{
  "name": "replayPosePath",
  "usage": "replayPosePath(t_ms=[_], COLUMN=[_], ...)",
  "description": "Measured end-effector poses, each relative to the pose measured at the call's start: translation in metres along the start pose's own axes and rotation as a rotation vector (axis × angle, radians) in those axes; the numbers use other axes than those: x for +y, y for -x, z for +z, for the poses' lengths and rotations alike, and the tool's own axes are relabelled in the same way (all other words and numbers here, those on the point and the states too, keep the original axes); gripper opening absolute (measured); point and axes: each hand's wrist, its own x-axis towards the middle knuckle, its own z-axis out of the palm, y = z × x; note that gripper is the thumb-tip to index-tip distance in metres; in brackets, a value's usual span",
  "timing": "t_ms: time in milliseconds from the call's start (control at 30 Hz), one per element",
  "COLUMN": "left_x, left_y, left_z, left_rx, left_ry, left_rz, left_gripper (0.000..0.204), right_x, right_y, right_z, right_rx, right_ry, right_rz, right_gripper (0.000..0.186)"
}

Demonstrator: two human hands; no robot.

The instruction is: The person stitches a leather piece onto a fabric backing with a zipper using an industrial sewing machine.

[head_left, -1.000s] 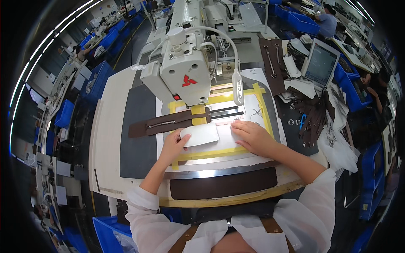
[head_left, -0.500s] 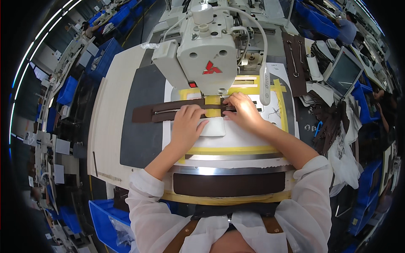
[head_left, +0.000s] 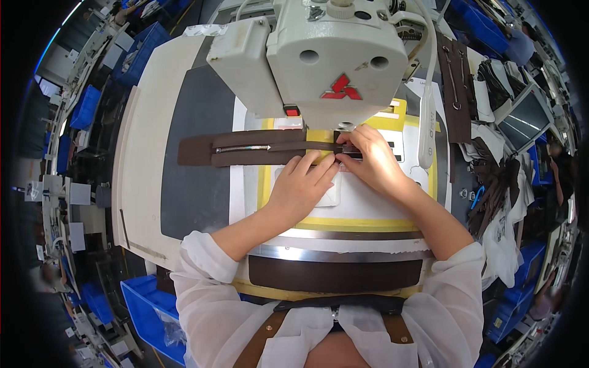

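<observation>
Across the top centre of the frame the sewing machine loomed, its head covering the needle and the far edge of the work. Blue bins sat at lower left and more along the upper left; at right lay dark brown pieces and a screen, small and bent by the lens. A second brown panel lay low on the table, near the person's chest.

Where the strap met the machine was hard to make out — the machine's shadow and the right hand covered it.

The brown strap with its zipper ran from centre left to just under the machine, over a yellow template.

Both forearms came up from the bottom edge in white sleeves. The left hand lay flat, fingers together and pressed on the strap's lower edge. The right hand arched — fingertips narrowly pinching the strap's end beside the left fingertips.
</observation>
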Motion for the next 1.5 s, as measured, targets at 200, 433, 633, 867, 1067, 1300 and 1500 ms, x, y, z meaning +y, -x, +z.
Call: replayPosePath(t_ms=[200,433,633,867,1067,1300,1500], left_x=[0.0,0.0,0.001,0.0,0.001,0.002,0.002], left_y=[0.002,-0.001,0.0,0.001,-0.001,0.001,0.002], left_z=[0.003,0.005,0.004,0.006,0.005,0.005,0.006], left_rx=[0.018,0.043,-0.008,0.006,0.02,0.008,0.011], left_ry=[-0.019,0.042,-0.006,-0.023,-0.021,0.043,0.046], left_rz=[-0.01,-0.043,-0.028,-0.035,-0.033,-0.063,-0.055], left_gripper=[0.053,0.047,0.045,0.038,0.036,0.041,0.04], right_x=[-0.003,0.002,0.004,-0.001,0.005,0.007,0.006], right_y=[-0.002,0.001,0.003,0.001,0.002,0.012,0.011], right_z=[0.0,0.002,0.005,0.006,0.009,0.01,0.013], right_rx=[0.0,0.028,0.06,0.068,0.094,0.169,0.198], right_ry=[0.022,0.027,0.0,0.08,0.12,0.164,0.128], right_rz=[-0.014,-0.025,-0.041,-0.064,-0.105,-0.23,-0.23], right_gripper=[0.027,0.028,0.023,0.02,0.02,0.02,0.015])
